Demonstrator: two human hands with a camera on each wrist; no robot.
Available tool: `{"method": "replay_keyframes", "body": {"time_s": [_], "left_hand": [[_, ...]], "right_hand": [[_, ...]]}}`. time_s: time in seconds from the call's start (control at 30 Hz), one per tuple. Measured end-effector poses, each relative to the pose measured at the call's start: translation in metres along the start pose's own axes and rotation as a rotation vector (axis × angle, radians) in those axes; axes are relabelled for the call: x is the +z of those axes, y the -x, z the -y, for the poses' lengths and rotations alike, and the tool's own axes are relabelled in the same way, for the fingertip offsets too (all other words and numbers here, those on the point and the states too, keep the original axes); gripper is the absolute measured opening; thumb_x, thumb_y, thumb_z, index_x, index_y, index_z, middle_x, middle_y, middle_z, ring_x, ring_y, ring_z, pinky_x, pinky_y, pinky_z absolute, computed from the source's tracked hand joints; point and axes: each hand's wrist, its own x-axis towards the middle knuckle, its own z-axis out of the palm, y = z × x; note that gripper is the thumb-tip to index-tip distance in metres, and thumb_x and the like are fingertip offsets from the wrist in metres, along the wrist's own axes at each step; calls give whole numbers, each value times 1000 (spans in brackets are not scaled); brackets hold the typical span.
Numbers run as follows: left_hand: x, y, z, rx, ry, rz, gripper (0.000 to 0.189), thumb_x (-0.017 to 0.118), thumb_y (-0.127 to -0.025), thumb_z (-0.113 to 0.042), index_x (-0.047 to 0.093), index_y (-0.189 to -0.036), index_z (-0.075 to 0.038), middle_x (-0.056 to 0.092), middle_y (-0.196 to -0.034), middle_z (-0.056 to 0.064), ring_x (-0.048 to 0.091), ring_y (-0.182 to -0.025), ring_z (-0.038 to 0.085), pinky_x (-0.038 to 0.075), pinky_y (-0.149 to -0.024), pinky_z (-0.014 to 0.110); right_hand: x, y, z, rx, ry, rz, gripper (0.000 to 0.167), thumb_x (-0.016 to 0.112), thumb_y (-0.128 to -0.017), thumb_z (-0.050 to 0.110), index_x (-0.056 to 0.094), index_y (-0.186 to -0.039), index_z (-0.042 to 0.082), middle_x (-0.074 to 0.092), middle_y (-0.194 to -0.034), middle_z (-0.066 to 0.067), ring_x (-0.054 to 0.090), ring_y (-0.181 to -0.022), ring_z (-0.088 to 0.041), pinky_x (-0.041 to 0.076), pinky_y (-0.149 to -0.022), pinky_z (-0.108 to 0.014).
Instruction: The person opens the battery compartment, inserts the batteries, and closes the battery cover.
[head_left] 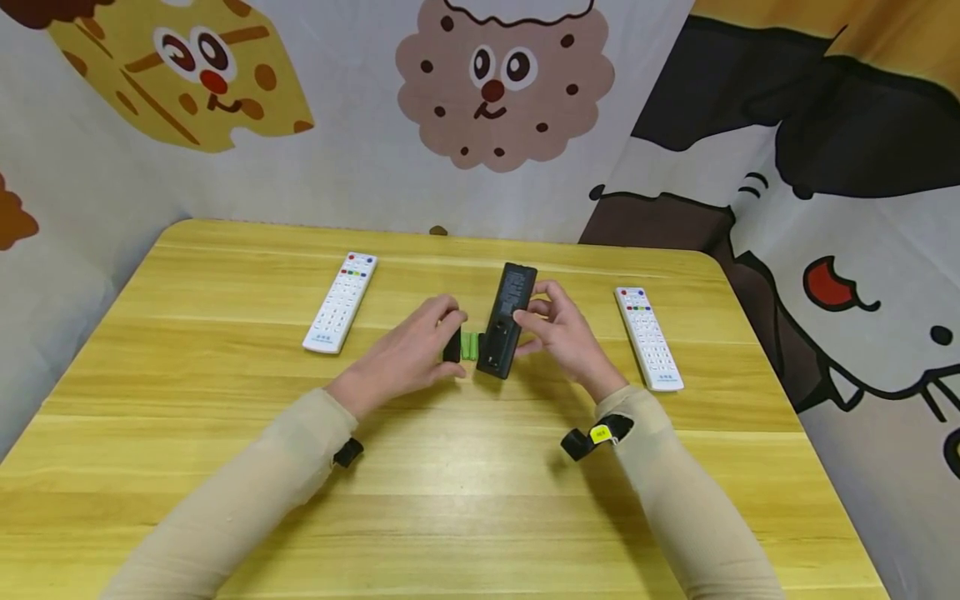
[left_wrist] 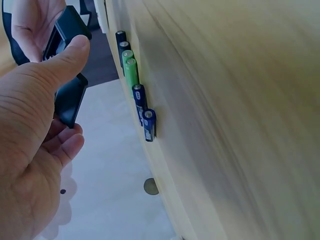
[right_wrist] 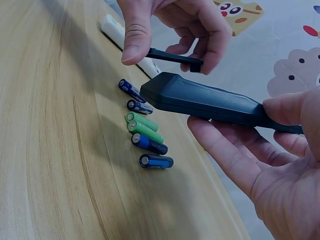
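Left hand [head_left: 408, 350] pinches a cover [head_left: 452, 345], right hand [head_left: 564, 332] a remote [head_left: 507, 321]; batteries [head_left: 473, 346] lie on the counter [head_left: 465, 500] toward its far edge.

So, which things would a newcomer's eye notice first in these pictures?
Probably the large cartoon faces on the backdrop beyond the table. Next, the black remote in the right hand and the black cover in the left hand. Two green batteries lie amid blue ones on the table.

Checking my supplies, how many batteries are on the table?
6, in a row on the table: two green batteries in the middle, two blue ones toward the left hand, two dark ones toward the right hand.
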Motion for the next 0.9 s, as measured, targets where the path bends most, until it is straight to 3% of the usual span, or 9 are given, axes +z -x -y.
{"method": "replay_keyframes", "body": {"time_s": [0.53, 0.9], "left_hand": [[-4, 15, 13, -52, -59, 61, 74, 88, -85, -29, 54, -140, 7, 51, -134, 18, 54, -121, 29, 52, -106, 40], [-7, 22, 22, -77, -66, 97, 73, 90, -83, -28, 56, -136, 8, 52, -130, 19, 55, -117, 30, 53, -103, 40]], "right_hand": [[-1, 0, -1, 2, -2, -7, 28, 55, -105, 1, 43, -129, 3, 63, -115, -20, 71, -95, -23, 66, -70, -46], [-3, 1, -2, 2, 12, -13, 28, 54, -105, 2, 43, -131, 2, 62, -117, -21, 71, -96, -24, 65, -73, -50]]}}
